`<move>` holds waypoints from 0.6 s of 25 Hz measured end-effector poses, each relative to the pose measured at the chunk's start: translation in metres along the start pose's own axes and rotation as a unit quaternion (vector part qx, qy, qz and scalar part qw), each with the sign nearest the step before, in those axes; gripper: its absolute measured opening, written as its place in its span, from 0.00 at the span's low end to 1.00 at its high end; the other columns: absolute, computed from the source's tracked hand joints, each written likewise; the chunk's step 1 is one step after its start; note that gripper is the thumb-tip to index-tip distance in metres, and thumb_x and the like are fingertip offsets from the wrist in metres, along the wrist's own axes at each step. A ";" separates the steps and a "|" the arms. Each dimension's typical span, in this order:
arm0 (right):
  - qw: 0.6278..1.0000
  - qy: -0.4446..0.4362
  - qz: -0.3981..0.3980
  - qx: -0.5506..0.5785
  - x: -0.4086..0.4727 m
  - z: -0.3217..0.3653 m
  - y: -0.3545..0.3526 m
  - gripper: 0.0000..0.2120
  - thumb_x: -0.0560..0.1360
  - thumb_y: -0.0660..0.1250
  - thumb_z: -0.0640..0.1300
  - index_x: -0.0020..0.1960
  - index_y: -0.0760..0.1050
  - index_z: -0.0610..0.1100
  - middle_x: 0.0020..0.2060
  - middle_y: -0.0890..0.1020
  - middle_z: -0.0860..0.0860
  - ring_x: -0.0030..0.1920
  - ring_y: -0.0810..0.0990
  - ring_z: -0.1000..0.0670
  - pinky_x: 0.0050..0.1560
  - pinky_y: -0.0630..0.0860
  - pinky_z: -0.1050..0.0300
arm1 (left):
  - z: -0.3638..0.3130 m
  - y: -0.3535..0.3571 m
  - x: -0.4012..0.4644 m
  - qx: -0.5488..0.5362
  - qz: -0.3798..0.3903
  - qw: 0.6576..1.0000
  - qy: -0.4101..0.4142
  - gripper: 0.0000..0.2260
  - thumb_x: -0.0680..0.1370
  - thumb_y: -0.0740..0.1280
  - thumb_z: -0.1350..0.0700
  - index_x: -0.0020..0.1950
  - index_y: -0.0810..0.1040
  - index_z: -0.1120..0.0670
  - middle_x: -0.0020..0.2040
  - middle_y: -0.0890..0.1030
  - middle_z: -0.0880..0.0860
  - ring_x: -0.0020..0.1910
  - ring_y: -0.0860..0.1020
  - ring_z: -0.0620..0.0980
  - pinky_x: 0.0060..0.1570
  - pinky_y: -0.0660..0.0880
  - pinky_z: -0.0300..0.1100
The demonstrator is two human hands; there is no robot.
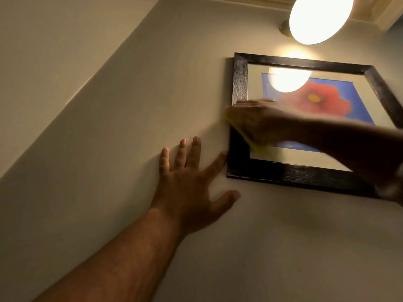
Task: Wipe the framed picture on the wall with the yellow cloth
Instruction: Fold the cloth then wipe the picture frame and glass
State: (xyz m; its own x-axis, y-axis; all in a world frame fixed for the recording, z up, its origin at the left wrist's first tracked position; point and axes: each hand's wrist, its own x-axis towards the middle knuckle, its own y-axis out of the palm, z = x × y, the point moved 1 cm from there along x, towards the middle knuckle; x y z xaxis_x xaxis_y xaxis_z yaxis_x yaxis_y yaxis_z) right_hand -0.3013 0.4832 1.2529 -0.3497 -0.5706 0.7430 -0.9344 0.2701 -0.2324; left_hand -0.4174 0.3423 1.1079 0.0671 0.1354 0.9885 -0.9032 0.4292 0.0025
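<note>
A framed picture with a dark wooden frame hangs on the wall at the upper right; it shows a red flower on blue. My right hand, blurred, presses the yellow cloth flat against the frame's left side and the glass; only the cloth's edge shows beneath the hand. My left hand lies flat on the wall with fingers spread, its index fingertip touching the frame's lower left edge. It holds nothing.
A round lit wall lamp sticks out just above the picture, and its glare reflects in the glass. The pale wall runs left to a slanted edge. A ceiling strip shows at the top right.
</note>
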 end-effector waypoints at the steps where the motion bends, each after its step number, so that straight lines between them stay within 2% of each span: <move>1: 0.998 0.044 -0.003 0.033 0.028 -0.011 -0.009 0.12 0.81 0.49 0.50 0.44 0.69 0.52 0.38 0.74 0.53 0.39 0.75 0.51 0.49 0.78 0.50 | 0.000 0.000 -0.001 0.000 0.001 1.000 -0.004 0.36 0.70 0.43 0.24 0.76 0.39 0.33 0.80 0.41 0.59 0.78 0.40 0.61 0.73 0.40 0.67; 3: 0.985 0.138 -0.026 0.103 0.077 -0.039 -0.024 0.16 0.83 0.51 0.47 0.38 0.67 0.46 0.24 0.73 0.54 0.24 0.71 0.57 0.32 0.73 0.63 | -0.001 -0.001 -0.002 -0.002 0.003 1.000 -0.012 0.37 0.70 0.45 0.24 0.76 0.40 0.34 0.80 0.40 0.58 0.78 0.39 0.60 0.73 0.39 0.67; 4: 0.971 0.193 -0.026 0.140 0.095 -0.048 -0.029 0.18 0.82 0.51 0.46 0.35 0.68 0.45 0.23 0.75 0.50 0.23 0.72 0.54 0.29 0.71 0.64 | -0.002 -0.002 -0.003 -0.004 0.003 1.000 -0.014 0.37 0.70 0.45 0.24 0.76 0.40 0.34 0.80 0.40 0.58 0.78 0.38 0.59 0.73 0.39 0.67; 5: 0.953 0.253 -0.031 0.163 0.104 -0.049 -0.034 0.17 0.82 0.52 0.46 0.37 0.70 0.44 0.30 0.78 0.43 0.27 0.76 0.50 0.32 0.72 0.61 | -0.003 -0.002 -0.003 -0.007 0.003 1.000 -0.016 0.38 0.70 0.45 0.24 0.76 0.40 0.34 0.81 0.40 0.57 0.78 0.38 0.58 0.73 0.39 0.66; 6: 0.947 0.274 -0.044 0.164 0.112 -0.050 -0.037 0.13 0.82 0.54 0.44 0.43 0.74 0.43 0.40 0.78 0.38 0.37 0.80 0.44 0.39 0.76 0.56 | -0.002 -0.002 -0.003 -0.008 0.001 1.000 -0.019 0.38 0.69 0.45 0.24 0.76 0.41 0.34 0.81 0.40 0.57 0.78 0.38 0.58 0.73 0.40 0.66; 7: 0.951 0.270 -0.064 0.140 0.112 -0.046 -0.040 0.11 0.81 0.55 0.43 0.51 0.75 0.41 0.49 0.78 0.35 0.47 0.81 0.39 0.48 0.77 0.50 | -0.002 -0.003 -0.002 -0.005 0.000 1.000 -0.019 0.38 0.69 0.45 0.24 0.76 0.41 0.34 0.81 0.41 0.57 0.79 0.39 0.58 0.73 0.40 0.66; 8: 0.957 0.258 -0.076 0.111 0.109 -0.041 -0.041 0.11 0.81 0.56 0.44 0.54 0.75 0.41 0.52 0.79 0.36 0.53 0.81 0.37 0.52 0.79 0.46 | -0.002 -0.003 -0.001 0.000 -0.002 1.000 -0.017 0.38 0.69 0.45 0.24 0.77 0.41 0.34 0.81 0.41 0.57 0.79 0.40 0.58 0.73 0.40 0.66; 9: 0.957 0.253 -0.083 0.114 0.098 -0.036 -0.039 0.11 0.80 0.57 0.47 0.52 0.75 0.43 0.50 0.80 0.38 0.52 0.81 0.37 0.53 0.80 0.45 | -0.002 -0.002 -0.001 0.004 -0.005 1.000 -0.012 0.38 0.70 0.45 0.24 0.77 0.42 0.34 0.81 0.42 0.58 0.79 0.40 0.59 0.73 0.41 0.66; 12: 0.989 0.110 -0.097 -0.008 0.025 -0.001 -0.014 0.12 0.77 0.57 0.54 0.50 0.75 0.48 0.47 0.82 0.43 0.48 0.81 0.37 0.51 0.81 0.41 | -0.001 0.000 -0.002 -0.001 -0.015 1.000 -0.012 0.37 0.70 0.44 0.24 0.77 0.43 0.34 0.81 0.45 0.59 0.79 0.43 0.61 0.73 0.42 0.67; 15: 0.992 0.021 -0.119 0.028 -0.057 0.035 0.018 0.15 0.74 0.56 0.60 0.54 0.72 0.54 0.53 0.76 0.47 0.49 0.77 0.40 0.48 0.78 0.46 | -0.002 0.000 -0.001 0.003 -0.021 1.000 -0.011 0.36 0.70 0.44 0.24 0.76 0.43 0.33 0.81 0.48 0.60 0.79 0.46 0.62 0.73 0.44 0.66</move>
State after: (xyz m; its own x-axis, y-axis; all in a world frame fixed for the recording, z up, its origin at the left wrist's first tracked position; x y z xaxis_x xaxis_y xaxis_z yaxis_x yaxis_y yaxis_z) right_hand -0.3010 0.4931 1.1842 -0.1174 -0.5802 0.8059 -0.9928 0.0878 -0.0814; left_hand -0.4163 0.3438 1.1067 0.0956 0.0985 0.9905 -0.9025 0.4285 0.0445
